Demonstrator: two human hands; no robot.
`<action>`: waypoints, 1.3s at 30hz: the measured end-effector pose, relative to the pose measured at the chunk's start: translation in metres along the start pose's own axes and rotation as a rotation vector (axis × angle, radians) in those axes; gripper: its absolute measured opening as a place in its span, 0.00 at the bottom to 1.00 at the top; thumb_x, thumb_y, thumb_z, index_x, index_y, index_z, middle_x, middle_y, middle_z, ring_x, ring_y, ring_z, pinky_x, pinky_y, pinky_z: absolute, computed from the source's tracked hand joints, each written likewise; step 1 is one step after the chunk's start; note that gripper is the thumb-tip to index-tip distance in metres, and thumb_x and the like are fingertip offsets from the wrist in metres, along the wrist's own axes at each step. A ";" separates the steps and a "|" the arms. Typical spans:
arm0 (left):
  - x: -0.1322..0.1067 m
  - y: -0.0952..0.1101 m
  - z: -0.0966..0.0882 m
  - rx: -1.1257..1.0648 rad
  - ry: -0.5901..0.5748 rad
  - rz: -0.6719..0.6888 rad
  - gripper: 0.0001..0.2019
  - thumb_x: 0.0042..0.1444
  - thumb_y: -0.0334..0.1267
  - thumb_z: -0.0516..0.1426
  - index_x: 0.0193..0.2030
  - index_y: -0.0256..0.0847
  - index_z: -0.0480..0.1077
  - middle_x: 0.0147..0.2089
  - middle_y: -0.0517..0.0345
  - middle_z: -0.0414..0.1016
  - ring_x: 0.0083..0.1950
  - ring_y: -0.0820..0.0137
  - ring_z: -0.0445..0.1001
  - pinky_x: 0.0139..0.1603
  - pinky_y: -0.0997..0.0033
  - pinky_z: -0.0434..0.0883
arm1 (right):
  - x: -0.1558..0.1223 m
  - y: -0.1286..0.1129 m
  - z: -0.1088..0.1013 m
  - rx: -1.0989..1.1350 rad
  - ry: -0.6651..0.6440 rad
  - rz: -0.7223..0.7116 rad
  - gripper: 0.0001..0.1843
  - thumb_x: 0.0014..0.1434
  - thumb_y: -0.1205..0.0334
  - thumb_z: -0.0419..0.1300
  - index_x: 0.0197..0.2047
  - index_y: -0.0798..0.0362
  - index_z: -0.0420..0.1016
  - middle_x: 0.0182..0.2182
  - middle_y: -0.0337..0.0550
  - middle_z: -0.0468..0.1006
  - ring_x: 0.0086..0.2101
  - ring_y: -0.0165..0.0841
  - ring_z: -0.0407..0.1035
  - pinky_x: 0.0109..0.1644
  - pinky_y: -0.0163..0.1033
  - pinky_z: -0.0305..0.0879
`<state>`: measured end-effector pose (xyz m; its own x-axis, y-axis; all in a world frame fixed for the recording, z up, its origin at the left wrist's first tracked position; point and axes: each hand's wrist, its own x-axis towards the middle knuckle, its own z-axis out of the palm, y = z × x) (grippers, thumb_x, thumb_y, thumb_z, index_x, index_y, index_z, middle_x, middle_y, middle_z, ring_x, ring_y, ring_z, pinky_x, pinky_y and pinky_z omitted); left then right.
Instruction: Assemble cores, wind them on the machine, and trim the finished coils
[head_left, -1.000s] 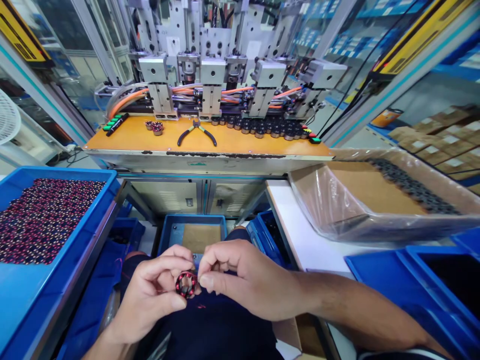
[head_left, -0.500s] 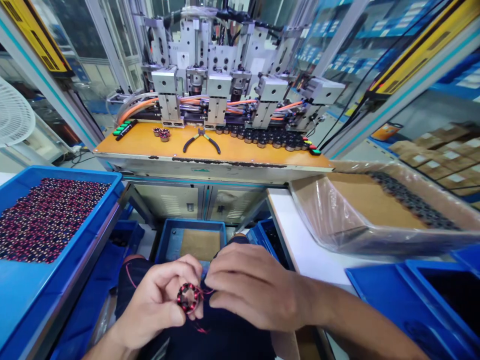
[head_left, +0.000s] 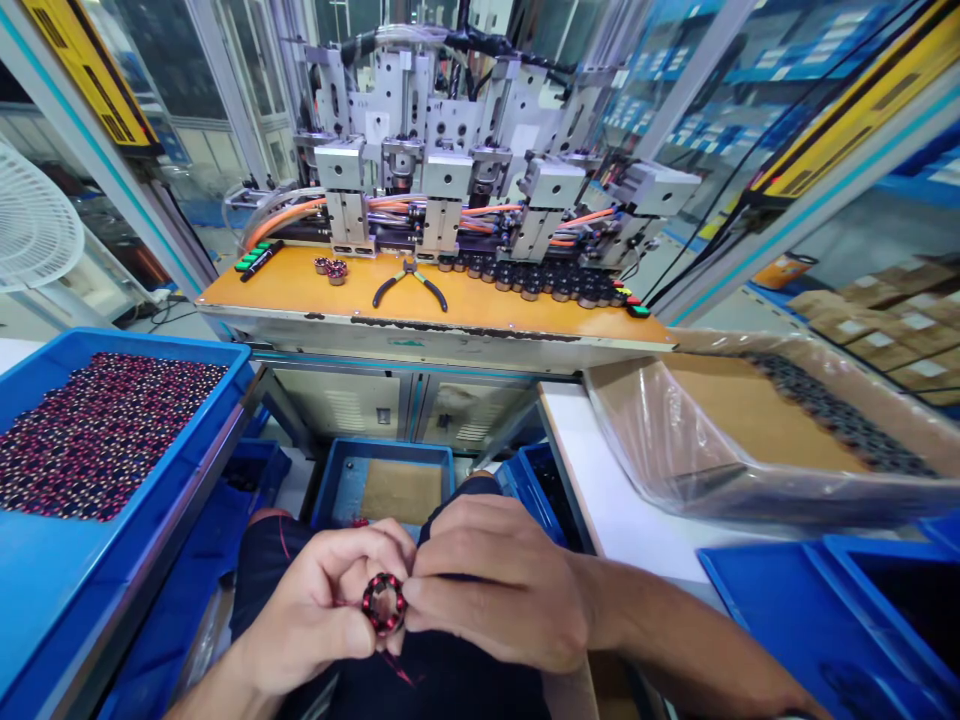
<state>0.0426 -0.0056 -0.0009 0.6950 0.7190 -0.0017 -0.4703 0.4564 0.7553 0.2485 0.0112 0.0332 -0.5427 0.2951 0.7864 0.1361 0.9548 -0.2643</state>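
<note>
Over my lap I hold a small ring-shaped stator coil [head_left: 384, 604] wound with red wire. My left hand [head_left: 315, 615] grips it between thumb and fingers from the left. My right hand [head_left: 495, 590] is closed against its right side, fingertips pinching at the ring; a thin red wire trails below. To the left, a blue bin [head_left: 45, 590] holds several more red-wound coils [head_left: 105, 430].
An orange workbench [head_left: 300, 285] under a row of machine heads [head_left: 442, 180] carries pliers [head_left: 411, 283], two coils [head_left: 331, 268] and a row of black parts [head_left: 540, 280]. A plastic-lined cardboard box [head_left: 750, 420] sits right. Blue bins [head_left: 817, 620] lie at lower right and one [head_left: 337, 480] at my knees.
The view tilted up slightly. Both hands shifted lower and a little right, closing tighter around the coil, which has turned in my fingers.
</note>
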 end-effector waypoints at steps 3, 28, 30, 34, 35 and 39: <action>0.002 0.001 0.000 0.014 0.015 0.013 0.14 0.48 0.43 0.70 0.41 0.44 0.79 0.39 0.61 0.66 0.28 0.82 0.71 0.28 0.83 0.67 | -0.003 -0.002 0.006 0.003 0.075 0.033 0.04 0.65 0.68 0.61 0.38 0.60 0.76 0.29 0.46 0.80 0.29 0.31 0.72 0.33 0.37 0.69; -0.011 0.000 0.001 0.403 0.256 0.129 0.07 0.61 0.35 0.62 0.46 0.48 0.76 0.33 0.62 0.77 0.32 0.75 0.78 0.34 0.78 0.73 | -0.012 -0.026 0.037 -0.096 0.331 0.478 0.09 0.68 0.66 0.55 0.34 0.54 0.71 0.27 0.40 0.75 0.28 0.27 0.71 0.31 0.32 0.67; -0.010 -0.001 0.001 0.374 0.234 0.193 0.11 0.60 0.34 0.62 0.48 0.51 0.77 0.39 0.61 0.77 0.34 0.74 0.79 0.35 0.77 0.75 | -0.012 -0.026 0.039 -0.104 0.335 0.502 0.09 0.68 0.68 0.55 0.34 0.54 0.71 0.27 0.40 0.75 0.28 0.28 0.71 0.32 0.32 0.67; -0.006 0.001 -0.001 0.336 0.132 0.329 0.12 0.56 0.34 0.66 0.46 0.49 0.79 0.54 0.55 0.73 0.42 0.72 0.79 0.47 0.71 0.76 | -0.010 -0.026 0.039 -0.079 0.346 0.536 0.08 0.65 0.72 0.56 0.34 0.53 0.70 0.26 0.39 0.74 0.28 0.27 0.71 0.32 0.31 0.67; -0.006 0.001 0.000 0.319 0.113 0.360 0.10 0.54 0.34 0.67 0.44 0.47 0.80 0.53 0.55 0.74 0.45 0.71 0.79 0.50 0.70 0.75 | -0.009 -0.027 0.038 -0.072 0.336 0.538 0.08 0.64 0.72 0.56 0.34 0.53 0.70 0.26 0.38 0.73 0.28 0.27 0.70 0.31 0.31 0.67; -0.002 -0.005 0.002 0.091 0.042 0.444 0.10 0.49 0.30 0.70 0.38 0.45 0.78 0.46 0.59 0.81 0.54 0.66 0.78 0.57 0.64 0.71 | -0.004 -0.029 0.034 -0.037 0.285 0.488 0.09 0.65 0.72 0.54 0.33 0.53 0.69 0.25 0.37 0.72 0.26 0.25 0.69 0.31 0.28 0.68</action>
<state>0.0439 -0.0103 -0.0034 0.4131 0.8563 0.3101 -0.6666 0.0524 0.7436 0.2184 -0.0190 0.0191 -0.1653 0.6961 0.6986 0.3472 0.7041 -0.6194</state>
